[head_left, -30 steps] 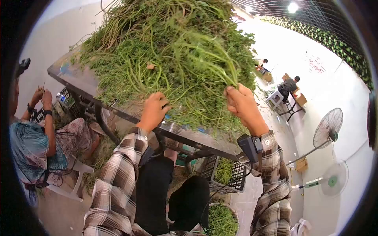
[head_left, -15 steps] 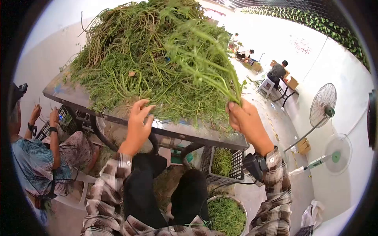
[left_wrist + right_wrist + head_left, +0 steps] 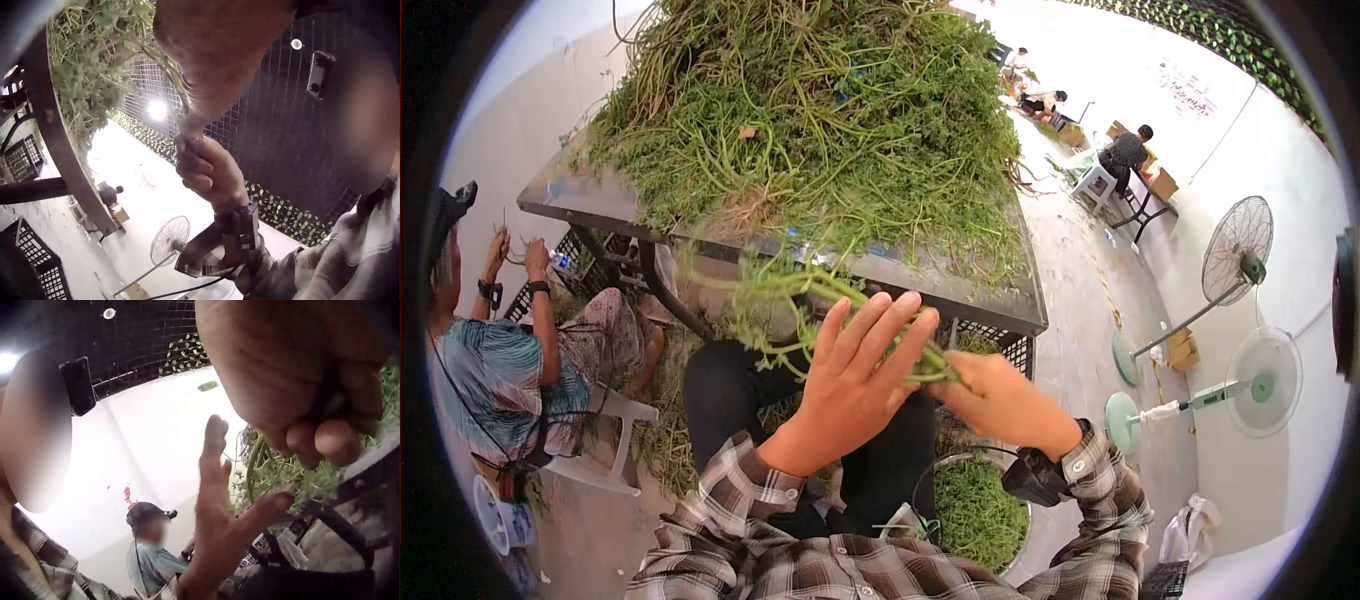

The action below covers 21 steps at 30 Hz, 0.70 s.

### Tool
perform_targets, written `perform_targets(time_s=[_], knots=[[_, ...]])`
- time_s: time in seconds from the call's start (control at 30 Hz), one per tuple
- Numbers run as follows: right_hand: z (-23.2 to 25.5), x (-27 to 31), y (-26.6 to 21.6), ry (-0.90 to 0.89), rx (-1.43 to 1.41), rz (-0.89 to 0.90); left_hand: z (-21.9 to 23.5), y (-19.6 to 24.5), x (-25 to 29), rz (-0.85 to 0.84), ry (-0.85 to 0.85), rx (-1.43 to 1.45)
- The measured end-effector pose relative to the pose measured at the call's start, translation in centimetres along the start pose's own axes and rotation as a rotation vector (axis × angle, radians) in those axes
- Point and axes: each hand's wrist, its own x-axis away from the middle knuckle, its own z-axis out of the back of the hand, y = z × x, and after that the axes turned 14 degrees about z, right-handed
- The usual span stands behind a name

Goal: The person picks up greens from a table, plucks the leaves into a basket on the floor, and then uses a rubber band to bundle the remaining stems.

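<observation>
My right hand (image 3: 1005, 405) grips the lower ends of a small bunch of leafy green stems (image 3: 800, 290), over my lap in front of the table. My left hand (image 3: 860, 370) lies across the stems with its fingers straight, covering part of them in the head view. In the right wrist view the left hand (image 3: 215, 531) has its thumb spread away from the fingers. Curled fingers of the right hand (image 3: 206, 169) show around the stem ends in the left wrist view. Behind both hands a large heap of the same greens (image 3: 830, 150) covers much of the table (image 3: 990, 305).
A round tub (image 3: 1025, 530) of picked greens stands on the floor by my legs. Black crates (image 3: 1010, 345) are under the table. At left a person (image 3: 500, 370) sits on a white plastic chair (image 3: 615, 440). Two fans (image 3: 1240, 250) stand at right, and people work farther back.
My right hand has brought the bunch from above the heap down and left toward my lap. The left hand has moved right from the table edge onto the stems.
</observation>
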Motion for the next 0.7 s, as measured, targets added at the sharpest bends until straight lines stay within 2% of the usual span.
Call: perform_targets(time_s=[0.03,0.1,0.17,0.2,0.27,0.3,0.33,0.37,0.43,0.47,0.63,0.7], knots=[[-0.4,0.1,-0.3,-0.058,-0.026,0.035,-0.5,-0.2,0.2,0.004,-0.005,0.0],[-0.5,0.3,-1.0,-0.126,-0.128,-0.025,-1.5,-0.6,0.8,0.016,-0.072,-0.023],[-0.5,0.3,-1.2,-0.219,-0.423,-0.261,-2.4,-1.4,1.8,0.08,-0.14,0.196],[-1.0,0.4,-0.5,-0.177,-0.506,-0.182,-2.7,-1.7,2.3,0.115,-0.145,0.252],[-0.7,0.4,-0.1,-0.129,-0.603,-0.18,-3.4,-2.5,3.2,0.153,-0.167,0.308],[-0.6,0.3,0.1,-0.085,-0.686,-0.172,-3.7,-3.1,3.6,0.242,-0.172,0.364],[-0.8,0.4,-0.4,0.049,-0.773,-0.211,-3.9,-3.5,4.0,0.334,-0.177,0.417],[-1.0,0.4,0.9,0.096,-0.844,-0.103,-3.9,-3.8,4.2,0.341,-0.195,0.415],[-2.0,0.1,2.2,0.264,-0.941,-0.115,-3.8,-4.5,4.0,0.818,-0.2,0.991],[-2.8,0.0,3.0,0.327,-0.941,-0.087,-3.6,-5.0,3.9,0.862,-0.186,1.014],[-6.8,0.5,4.8,0.354,-0.935,-0.171,-2.6,-7.5,4.5,1.173,-0.017,1.291],[-8.9,0.8,6.1,0.392,-0.922,-0.164,-2.5,-8.6,5.1,1.191,0.002,1.287]])
